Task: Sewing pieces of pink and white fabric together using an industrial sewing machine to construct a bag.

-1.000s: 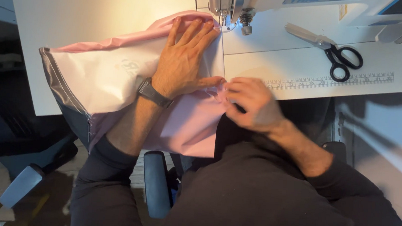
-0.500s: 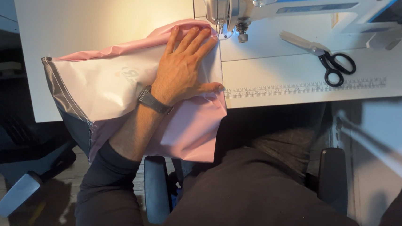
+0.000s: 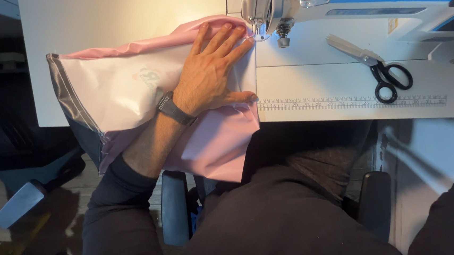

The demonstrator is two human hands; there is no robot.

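Pink fabric (image 3: 210, 142) apparently hides needle under left hand (image 3: 209, 78).

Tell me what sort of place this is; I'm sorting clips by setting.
Probably a sewing workshop or home sewing station. A sewing machine stands on a white table, scissors lie beside it, and the left hand presses pink fabric flat near the needle.

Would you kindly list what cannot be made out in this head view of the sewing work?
- Right hand: out of frame; only a dark sleeve shows at the right edge.
- Needle point: hidden behind the sewing machine head and the pink fabric.
- Fabric under the left hand: covered by the palm.
- Faint print on the fabric's white panel: too pale to read.
- Scissors: blade tips blurred.
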